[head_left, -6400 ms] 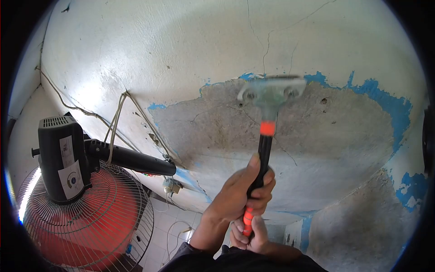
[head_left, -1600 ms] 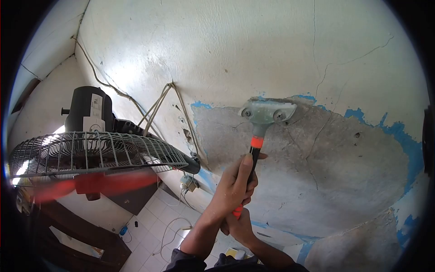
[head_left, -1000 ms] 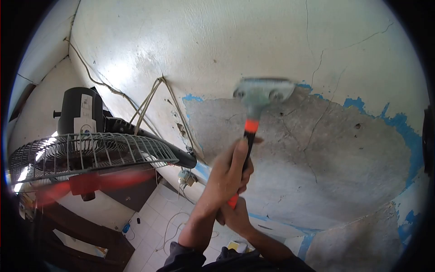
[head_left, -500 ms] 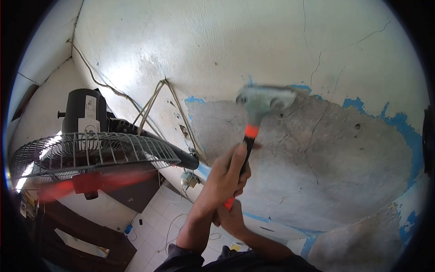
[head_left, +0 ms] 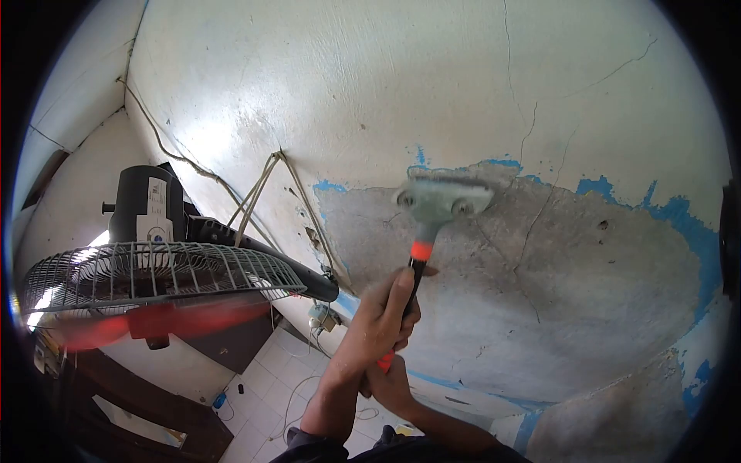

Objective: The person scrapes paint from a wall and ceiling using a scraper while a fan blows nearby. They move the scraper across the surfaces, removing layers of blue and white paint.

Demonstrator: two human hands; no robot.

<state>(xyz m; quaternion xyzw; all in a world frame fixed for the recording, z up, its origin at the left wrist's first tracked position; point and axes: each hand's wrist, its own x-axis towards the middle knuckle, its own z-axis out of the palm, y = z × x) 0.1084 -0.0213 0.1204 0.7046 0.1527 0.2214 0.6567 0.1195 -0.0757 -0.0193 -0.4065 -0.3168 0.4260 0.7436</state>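
Head view: left hand [head_left: 378,312] above right hand [head_left: 391,386], forearms [head_left: 330,401] slanting inward, fingers [head_left: 407,328] wrapped around scraper [head_left: 436,207].

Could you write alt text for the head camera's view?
The left hand and, below it, the right hand grip a scraper, its head over a grey wall patch bordered by blue paint and pale paint. A black fan with red blades is at left.

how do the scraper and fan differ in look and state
The scraper has a grey head and black-and-orange handle; the fan has a black housing, wire guard and red blades.
The scraper is gripped by the left hand and right hand; the fan is held by neither.
The fan looks larger than the scraper.
Both have black parts.
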